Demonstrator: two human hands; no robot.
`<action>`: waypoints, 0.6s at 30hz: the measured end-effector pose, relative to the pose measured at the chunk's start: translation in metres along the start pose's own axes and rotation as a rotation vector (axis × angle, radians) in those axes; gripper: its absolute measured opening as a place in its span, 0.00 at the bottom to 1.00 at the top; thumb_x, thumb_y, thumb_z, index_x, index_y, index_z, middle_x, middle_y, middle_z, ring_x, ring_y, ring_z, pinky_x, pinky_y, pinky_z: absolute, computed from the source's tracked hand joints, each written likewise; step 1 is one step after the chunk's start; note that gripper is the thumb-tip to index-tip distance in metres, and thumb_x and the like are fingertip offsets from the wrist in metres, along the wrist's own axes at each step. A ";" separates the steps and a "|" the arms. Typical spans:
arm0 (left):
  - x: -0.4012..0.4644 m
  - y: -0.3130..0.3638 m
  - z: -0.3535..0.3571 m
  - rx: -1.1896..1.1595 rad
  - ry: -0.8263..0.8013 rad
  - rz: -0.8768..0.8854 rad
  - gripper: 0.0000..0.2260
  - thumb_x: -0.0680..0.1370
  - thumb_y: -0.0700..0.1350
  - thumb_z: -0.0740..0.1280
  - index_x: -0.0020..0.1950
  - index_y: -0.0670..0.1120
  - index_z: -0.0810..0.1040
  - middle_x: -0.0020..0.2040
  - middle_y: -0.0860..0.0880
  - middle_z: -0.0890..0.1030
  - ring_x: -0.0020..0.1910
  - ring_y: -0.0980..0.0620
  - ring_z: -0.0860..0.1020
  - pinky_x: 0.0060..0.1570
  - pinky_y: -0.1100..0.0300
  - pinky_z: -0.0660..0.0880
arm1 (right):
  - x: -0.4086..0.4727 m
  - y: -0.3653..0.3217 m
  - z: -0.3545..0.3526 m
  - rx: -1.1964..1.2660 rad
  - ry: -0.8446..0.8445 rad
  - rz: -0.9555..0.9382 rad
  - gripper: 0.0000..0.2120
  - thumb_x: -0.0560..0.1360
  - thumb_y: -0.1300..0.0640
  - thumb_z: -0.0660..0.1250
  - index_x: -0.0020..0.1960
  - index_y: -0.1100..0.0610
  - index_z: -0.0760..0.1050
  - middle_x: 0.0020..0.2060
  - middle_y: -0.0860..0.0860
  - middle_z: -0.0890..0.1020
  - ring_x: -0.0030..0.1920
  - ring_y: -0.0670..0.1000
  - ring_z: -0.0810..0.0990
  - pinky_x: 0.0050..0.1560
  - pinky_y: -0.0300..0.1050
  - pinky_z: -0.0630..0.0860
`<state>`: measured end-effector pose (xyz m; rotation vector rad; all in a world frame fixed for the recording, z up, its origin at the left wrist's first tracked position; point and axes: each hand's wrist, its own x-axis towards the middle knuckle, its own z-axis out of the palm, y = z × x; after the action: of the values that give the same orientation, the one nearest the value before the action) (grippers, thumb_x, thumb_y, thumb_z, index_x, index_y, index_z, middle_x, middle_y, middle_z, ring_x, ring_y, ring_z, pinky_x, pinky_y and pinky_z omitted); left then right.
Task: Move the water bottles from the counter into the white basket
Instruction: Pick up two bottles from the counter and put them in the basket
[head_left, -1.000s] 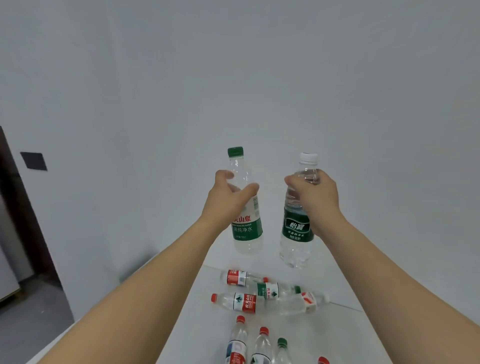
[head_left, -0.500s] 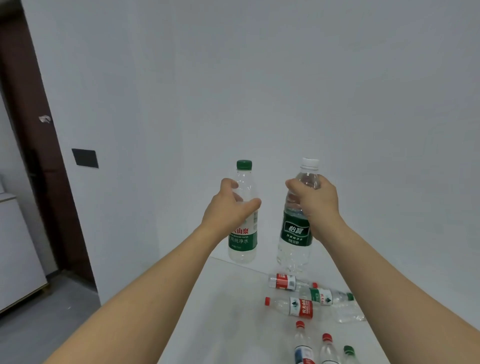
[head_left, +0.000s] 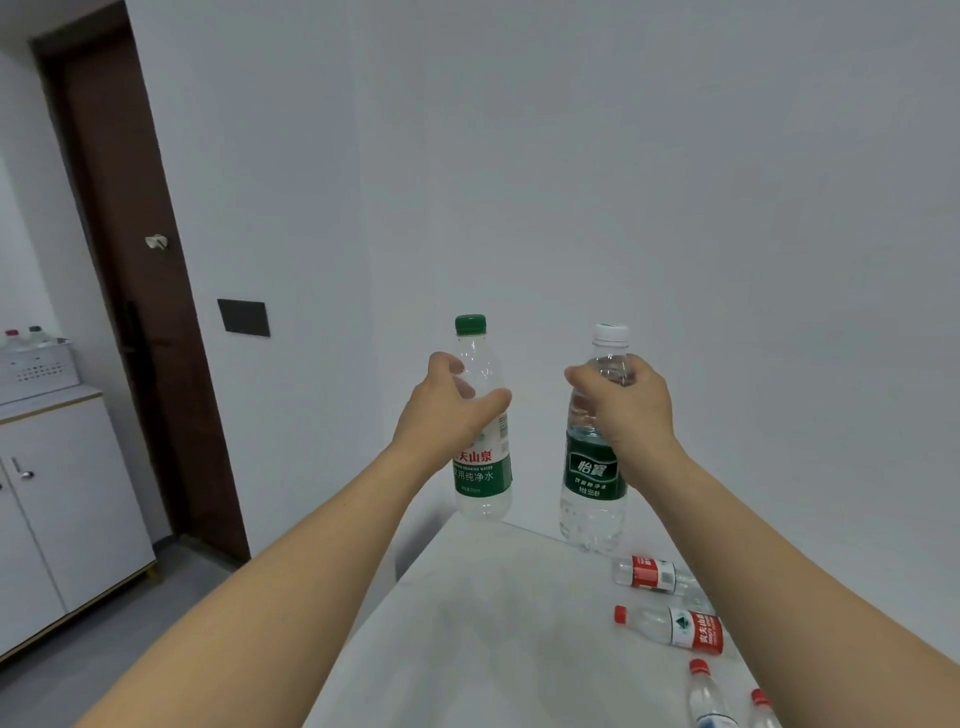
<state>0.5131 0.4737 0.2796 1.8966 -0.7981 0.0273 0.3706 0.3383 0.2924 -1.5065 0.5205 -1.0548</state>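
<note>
- We are holding two water bottles upright in the air above the far end of the white desk (head_left: 498, 623), in the middle of the frame.
- Our left hand (head_left: 447, 410) is curling round the shoulder of the green-capped bottle (head_left: 480, 457), thumb in front and fingers wrapping behind.
- Our right hand (head_left: 626, 410) is wrapping round the upper body of the white-capped bottle (head_left: 592, 499), just below its neck.
- Both are looking full of clear water, so we are judging them fairly heavy for their size — thin plastic walls that will probably give a little under a squeeze, and smooth enough to slip.
- Taking hold at the tapering shoulder seems sound to us, since the narrowing is stopping the bottle from sliding down through the fingers.
- The label on the left bottle is green and white with red characters, partly hidden by the hand; we are reading "天山泉" and below it "用纯净水".
- The right bottle's dark green label is showing "怡寶".
- The white basket (head_left: 36, 366) is sitting on a white cabinet (head_left: 62, 499) at the far left of the frame, well apart from us, with a few bottle caps already showing above its rim.
- More bottles are lying on the desk at lower right — the red-capped bottle (head_left: 670, 626) is carrying a red label whose writing is too small to make out.
</note>
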 end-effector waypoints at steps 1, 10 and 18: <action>0.006 -0.010 -0.011 -0.003 0.005 -0.001 0.31 0.68 0.62 0.71 0.65 0.52 0.64 0.53 0.56 0.76 0.49 0.54 0.80 0.50 0.47 0.81 | -0.001 0.001 0.016 -0.001 -0.005 -0.007 0.14 0.60 0.45 0.75 0.42 0.49 0.78 0.35 0.46 0.85 0.34 0.49 0.85 0.49 0.59 0.82; 0.073 -0.123 -0.135 0.021 -0.014 -0.009 0.30 0.65 0.64 0.69 0.61 0.55 0.64 0.52 0.57 0.76 0.47 0.57 0.79 0.50 0.47 0.80 | -0.004 0.010 0.192 0.054 0.017 0.009 0.10 0.65 0.50 0.75 0.42 0.52 0.78 0.36 0.51 0.84 0.41 0.57 0.85 0.49 0.63 0.81; 0.121 -0.192 -0.211 0.011 0.017 -0.060 0.29 0.67 0.63 0.70 0.62 0.54 0.65 0.55 0.54 0.78 0.48 0.55 0.80 0.51 0.47 0.80 | 0.012 0.025 0.298 0.157 -0.068 0.059 0.08 0.66 0.56 0.74 0.41 0.55 0.76 0.35 0.52 0.81 0.34 0.55 0.80 0.44 0.55 0.79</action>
<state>0.7786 0.6320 0.2670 1.9271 -0.7304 0.0103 0.6317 0.4850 0.2944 -1.3753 0.4220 -0.9732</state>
